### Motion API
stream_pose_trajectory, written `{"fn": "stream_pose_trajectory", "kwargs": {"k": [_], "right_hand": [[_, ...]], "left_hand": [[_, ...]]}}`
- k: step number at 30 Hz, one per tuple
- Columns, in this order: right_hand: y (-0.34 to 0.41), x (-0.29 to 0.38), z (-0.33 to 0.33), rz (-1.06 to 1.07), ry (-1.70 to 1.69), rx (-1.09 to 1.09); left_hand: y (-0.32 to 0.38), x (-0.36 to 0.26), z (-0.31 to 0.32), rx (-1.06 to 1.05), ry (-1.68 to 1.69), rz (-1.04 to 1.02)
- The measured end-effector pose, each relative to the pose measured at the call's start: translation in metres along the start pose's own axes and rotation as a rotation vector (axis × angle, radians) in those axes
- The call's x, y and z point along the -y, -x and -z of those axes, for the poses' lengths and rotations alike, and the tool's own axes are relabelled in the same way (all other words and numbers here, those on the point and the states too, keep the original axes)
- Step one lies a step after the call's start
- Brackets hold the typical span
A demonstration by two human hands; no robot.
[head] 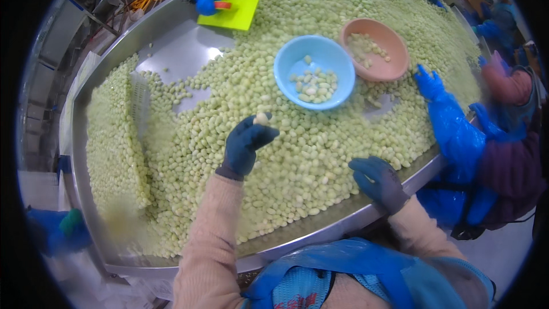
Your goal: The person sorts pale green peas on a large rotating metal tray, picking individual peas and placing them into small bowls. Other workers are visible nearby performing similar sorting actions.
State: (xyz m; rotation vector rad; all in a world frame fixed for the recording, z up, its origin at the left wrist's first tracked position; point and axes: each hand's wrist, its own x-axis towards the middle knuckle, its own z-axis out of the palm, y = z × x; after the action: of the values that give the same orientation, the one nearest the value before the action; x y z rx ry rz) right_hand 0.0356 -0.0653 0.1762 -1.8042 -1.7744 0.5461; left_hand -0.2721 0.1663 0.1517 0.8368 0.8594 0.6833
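Wearing a dark blue glove, my left hand [246, 143] pinches a pale, whitish oval piece [261, 119] between thumb and fingers. Below it spreads a deep layer of light green oval pieces [206, 146], fruit or beans; which, I cannot tell. My right hand [377, 180], gloved the same way, hovers or rests over the layer close to the near rim, fingers apart and nothing seen in it. Beyond my left hand a light blue plastic bowl [314, 102] holds some whitish and pale green pieces. Against it leans a pink plastic bowl [396, 62] with a few more.
A large stainless steel tray table [171, 38] carries everything. At far left stands a heaped perforated white basket [139, 103]. Across, a co-worker's blue-gloved hand [207, 2] grips a yellow scraper board [242, 10]. At right, another co-worker's blue glove [430, 83] reaches over the pieces.
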Motion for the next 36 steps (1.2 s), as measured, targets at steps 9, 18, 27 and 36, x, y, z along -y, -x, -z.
{"fn": "stream_pose_trajectory", "kwargs": {"k": [9,18,27,36], "right_hand": [[0.006,-0.01,-0.001,0.013,-0.041,0.069],[0.009,-0.022,-0.007,0.157,-0.148,0.093],[0.007,-0.014,-0.001,0.144,-0.115,0.241],[0.005,0.005,0.0,0.171,-0.124,0.187]], "left_hand": [[-0.009,-0.029,-0.092,0.004,-0.13,-0.241],[0.1,0.046,0.125,-0.645,-0.761,-0.383],[0.209,0.107,0.166,-0.93,-1.449,0.221],[0.15,0.125,0.04,-0.756,-1.124,0.145]]}}
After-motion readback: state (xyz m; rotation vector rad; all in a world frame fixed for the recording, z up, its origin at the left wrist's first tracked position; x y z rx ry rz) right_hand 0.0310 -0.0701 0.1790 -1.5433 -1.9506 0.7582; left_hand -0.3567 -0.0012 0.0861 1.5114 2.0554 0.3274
